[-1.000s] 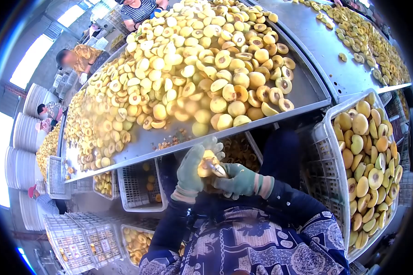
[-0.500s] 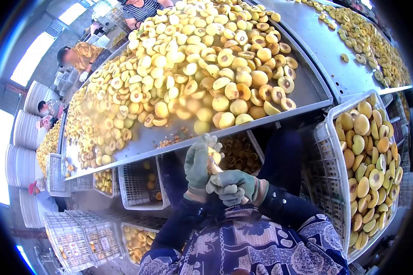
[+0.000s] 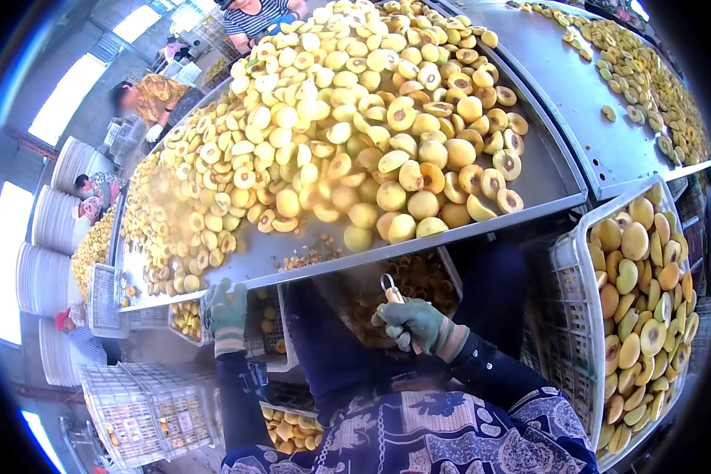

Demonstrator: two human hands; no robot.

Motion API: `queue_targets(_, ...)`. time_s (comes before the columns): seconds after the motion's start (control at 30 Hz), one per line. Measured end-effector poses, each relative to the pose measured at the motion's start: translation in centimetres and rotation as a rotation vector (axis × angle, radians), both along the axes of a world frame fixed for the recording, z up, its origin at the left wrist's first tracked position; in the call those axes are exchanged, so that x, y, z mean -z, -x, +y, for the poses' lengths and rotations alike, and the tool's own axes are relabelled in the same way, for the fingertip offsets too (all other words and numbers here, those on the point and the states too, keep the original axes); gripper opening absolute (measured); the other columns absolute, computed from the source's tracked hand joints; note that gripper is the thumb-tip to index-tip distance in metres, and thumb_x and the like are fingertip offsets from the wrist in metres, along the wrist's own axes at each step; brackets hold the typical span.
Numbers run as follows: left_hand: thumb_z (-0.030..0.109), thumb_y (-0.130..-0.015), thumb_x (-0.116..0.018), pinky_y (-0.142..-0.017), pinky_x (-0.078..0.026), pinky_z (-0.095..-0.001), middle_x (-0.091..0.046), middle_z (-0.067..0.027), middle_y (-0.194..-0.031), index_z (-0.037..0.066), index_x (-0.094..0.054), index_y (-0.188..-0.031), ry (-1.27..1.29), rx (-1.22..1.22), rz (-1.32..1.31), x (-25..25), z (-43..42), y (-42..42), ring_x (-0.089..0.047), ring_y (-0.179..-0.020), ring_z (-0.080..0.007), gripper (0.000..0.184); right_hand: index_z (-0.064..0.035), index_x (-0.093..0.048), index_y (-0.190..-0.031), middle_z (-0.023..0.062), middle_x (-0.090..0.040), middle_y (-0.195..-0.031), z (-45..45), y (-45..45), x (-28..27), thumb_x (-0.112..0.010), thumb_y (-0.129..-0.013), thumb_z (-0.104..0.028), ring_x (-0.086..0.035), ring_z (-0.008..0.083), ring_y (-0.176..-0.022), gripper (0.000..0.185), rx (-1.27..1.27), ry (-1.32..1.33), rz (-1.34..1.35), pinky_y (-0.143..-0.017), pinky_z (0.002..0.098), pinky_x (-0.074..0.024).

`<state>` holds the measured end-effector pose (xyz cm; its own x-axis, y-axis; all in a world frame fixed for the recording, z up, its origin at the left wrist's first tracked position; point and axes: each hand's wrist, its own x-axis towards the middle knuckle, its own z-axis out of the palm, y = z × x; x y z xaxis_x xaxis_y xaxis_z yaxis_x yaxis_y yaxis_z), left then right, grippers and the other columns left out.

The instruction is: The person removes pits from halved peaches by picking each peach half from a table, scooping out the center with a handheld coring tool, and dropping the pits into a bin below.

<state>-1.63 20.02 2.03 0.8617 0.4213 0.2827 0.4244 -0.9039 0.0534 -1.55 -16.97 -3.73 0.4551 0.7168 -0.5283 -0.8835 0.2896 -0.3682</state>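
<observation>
My right hand [image 3: 415,324], in a grey-green work glove, is closed round the light handle of a loop-ended pitting tool [image 3: 390,288]. The tool's metal loop points up, just below the table's front edge. Off to the left, my gloved left hand [image 3: 227,316] is raised at the table edge over the crates, its fingers apart and no fruit showing in it. In front of both hands, a big heap of yellow peach halves [image 3: 292,150], some with reddish pit hollows, covers the metal table [image 3: 292,272]. Small pit scraps [image 3: 312,254] lie near the table's front edge.
At my right stands a tall white crate [image 3: 581,292] full of peach halves. Under the table are more crates, including a grey crate [image 3: 288,347] between my arms. Stacked white crates [image 3: 146,411] stand at lower left. Co-workers sit along the table's far and left sides.
My left hand has left the right hand and moved left to the table edge. The peach piece between my hands is no longer there. The tool's loop now shows.
</observation>
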Motion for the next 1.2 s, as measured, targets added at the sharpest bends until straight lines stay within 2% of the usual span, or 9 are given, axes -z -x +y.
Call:
queue_targets(0.13, 0.033, -0.08, -0.071, -0.09, -0.047, -0.0381, -0.068, -0.0127, -0.102, 0.006, -0.07, -0.101, 0.023, 0.318, -0.115, 1.6, -3.5, -3.8, -0.061, -0.099, -0.0293, 0.034, -0.0053, -0.056, -0.088, -0.0005, -0.053, -0.065, 0.2, -0.2, 0.4, -0.061, -0.088, -0.019, -0.045, 0.0056, -0.046, 0.014, 0.037, 0.022, 0.032, -0.04, 0.0175, -0.0373)
queue_targets(0.2, 0.037, -0.081, -0.069, -0.086, -0.048, -0.0381, -0.068, -0.017, -0.098, 0.006, -0.068, -0.102, 0.344, 0.421, 0.06, 2.9, -8.1, -7.2, -0.063, -0.095, -0.0303, 0.038, -0.0058, -0.056, -0.088, 0.0009, -0.054, -0.065, 0.3, 0.0, 0.6, -0.062, -0.087, -0.017, -0.046, 0.0071, -0.047, 0.013, 0.042, 0.046, 0.033, -0.041, 0.0187, -0.0382)
queue_targets(0.43, 0.057, -0.07, -0.066, -0.084, -0.048, -0.0442, -0.067, -0.0205, -0.099, 0.002, -0.065, -0.1, 0.097, 0.483, 0.603, 4.9, -18.5, -14.7, -0.063, -0.096, -0.0357, 0.062, -0.0061, -0.057, -0.09, 0.0044, -0.057, -0.067, -0.3, 0.5, 1.6, -0.062, -0.088, -0.018, -0.049, 0.0111, -0.048, 0.013, 0.084, 0.104, 0.016, -0.042, 0.0222, -0.0397)
queue_targets(0.47, 0.05, -0.073, -0.07, -0.078, -0.051, -0.0391, -0.068, -0.0179, -0.096, 0.002, -0.065, -0.104, 0.079, 0.468, 0.627, 4.7, -18.6, -14.9, -0.065, -0.09, -0.0299, 0.058, -0.006, -0.057, -0.091, 0.0043, -0.057, -0.066, -0.5, 0.6, 1.8, -0.062, -0.088, -0.018, -0.049, 0.0111, -0.048, 0.014, 0.082, 0.109, -0.003, -0.042, 0.0223, -0.0396)
queue_targets(0.6, 0.029, -0.08, -0.073, -0.065, -0.052, -0.0247, -0.066, -0.0091, -0.094, -0.003, -0.061, -0.117, 1.011, 0.418, 0.331, 2.8, -16.4, -12.8, -0.063, -0.078, -0.0135, 0.05, -0.0071, -0.056, -0.093, 0.0031, -0.055, -0.066, -1.3, 0.1, -0.6, -0.062, -0.09, -0.022, -0.048, 0.0104, -0.048, 0.016, 0.067, 0.128, -0.134, -0.043, 0.0223, -0.0392)
queue_targets(0.7, 0.023, -0.089, -0.056, -0.071, -0.057, -0.0307, -0.065, -0.0164, -0.106, -0.001, -0.048, -0.132, 1.747, 0.453, 0.137, 3.1, -14.2, -10.6, -0.067, -0.084, -0.0237, 0.05, -0.0088, -0.056, -0.094, 0.0028, -0.056, -0.067, -0.3, -0.5, -1.7, -0.061, -0.091, -0.021, -0.049, 0.0098, -0.049, 0.014, 0.108, 0.163, -0.208, -0.043, 0.0227, -0.0393)
queue_targets(0.9, 0.043, -0.096, -0.047, -0.083, -0.055, -0.0446, -0.055, -0.0272, -0.125, -0.004, -0.04, -0.136, 2.233, 0.468, 0.126, 2.9, -16.6, -6.0, -0.062, -0.104, -0.038, 0.062, -0.0097, -0.056, -0.11, -0.001, -0.06, -0.075, 1.2, -1.1, -3.8, -0.059, -0.092, -0.017, -0.054, 0.0056, -0.059, 0.02, 0.097, 0.299, -0.513, -0.053, 0.0227, -0.0459)
queue_targets(1.1, 0.039, -0.099, -0.043, -0.086, -0.052, -0.0342, -0.056, -0.0186, -0.126, -0.007, -0.045, -0.132, 1.973, 0.468, -0.03, 2.0, -21.1, -3.0, -0.058, -0.113, -0.0298, 0.057, -0.0101, -0.054, -0.125, 0.0063, -0.067, -0.086, 0.9, -0.2, -2.2, -0.059, -0.092, -0.025, -0.064, 0.0177, -0.072, 0.036, 0.166, 0.638, -0.989, -0.065, 0.0308, -0.0504)
queue_targets(1.2, 0.034, -0.099, -0.042, -0.082, -0.051, -0.031, -0.057, -0.02, -0.124, -0.007, -0.046, -0.132, 1.872, 0.506, -0.138, 2.0, -22.5, -2.2, -0.061, -0.104, -0.0269, 0.052, -0.0082, -0.055, -0.119, 0.0131, -0.068, -0.093, 0.4, 0.2, -3.1, -0.059, -0.091, -0.031, -0.066, 0.0297, -0.084, 0.036, 0.131, 0.585, -0.852, -0.076, 0.038, -0.0505)
